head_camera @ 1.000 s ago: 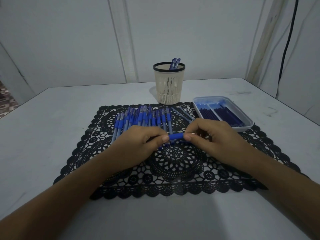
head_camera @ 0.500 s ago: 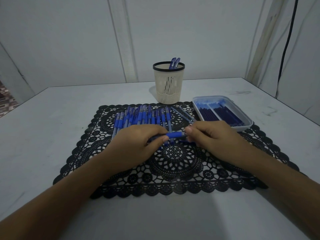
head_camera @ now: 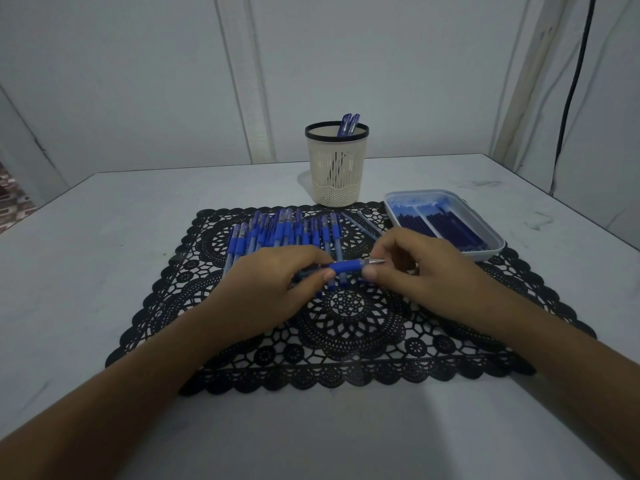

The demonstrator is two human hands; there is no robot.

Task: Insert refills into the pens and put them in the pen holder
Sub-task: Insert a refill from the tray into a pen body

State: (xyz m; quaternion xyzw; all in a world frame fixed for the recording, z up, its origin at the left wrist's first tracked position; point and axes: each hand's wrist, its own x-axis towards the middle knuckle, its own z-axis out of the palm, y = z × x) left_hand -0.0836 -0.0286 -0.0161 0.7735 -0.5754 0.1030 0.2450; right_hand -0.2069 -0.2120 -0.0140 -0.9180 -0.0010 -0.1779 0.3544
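Note:
I hold one blue pen [head_camera: 347,266] level above the black lace mat [head_camera: 346,327]. My left hand [head_camera: 273,285] grips its barrel, which the fingers hide. My right hand [head_camera: 415,268] pinches the front end, where the silver tip shows beside the blue grip. A row of several blue pens [head_camera: 284,232] lies on the mat just behind my hands. The cream pen holder [head_camera: 336,168] with a black rim stands behind the mat, with two pens in it. A grey tray [head_camera: 491,249] holding several dark blue refills [head_camera: 446,226] sits at the right.
Two thin loose pieces [head_camera: 360,225] lie on the mat between the pen row and the tray. The grey table [head_camera: 104,237] ends at a wall behind the holder. A black cable [head_camera: 571,81] hangs down the right wall.
The silver tip now shows at the pen's right end, and my right hand's fingers have shifted around it. The pen stays between both hands at the same spot.

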